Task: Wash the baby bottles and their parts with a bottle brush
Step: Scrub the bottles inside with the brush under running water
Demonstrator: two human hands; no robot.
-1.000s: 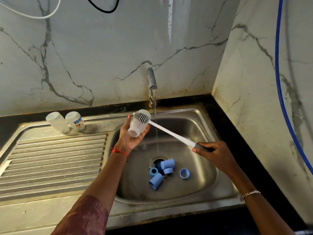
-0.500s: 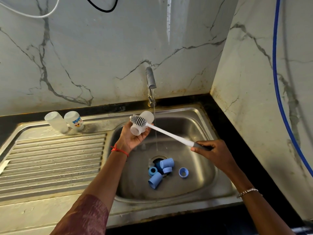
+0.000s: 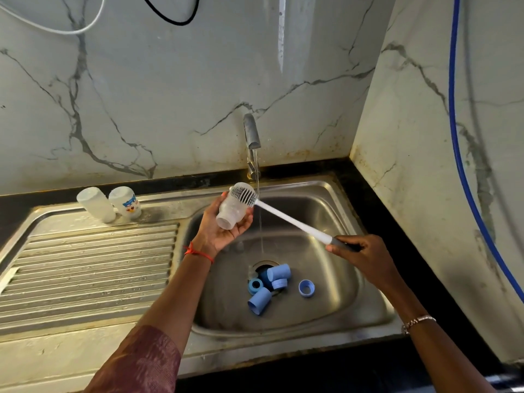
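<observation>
Only one thing carries print — the right-hand bottle (image 3: 125, 201) of the two standing upside down on the sink's draining board (image 3: 85, 265). It bears a blue band of lettering over small red and orange figures, but the letters are too small and blurred to read — nothing else shows any text.

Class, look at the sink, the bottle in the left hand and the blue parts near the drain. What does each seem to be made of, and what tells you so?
Sink: probably stainless steel, grey and brushed, with dull reflections.
Bottle: likely clear plastic, cloudy and see-through.
Blue parts: apparently matte, opaque moulded plastic of even colour.
</observation>
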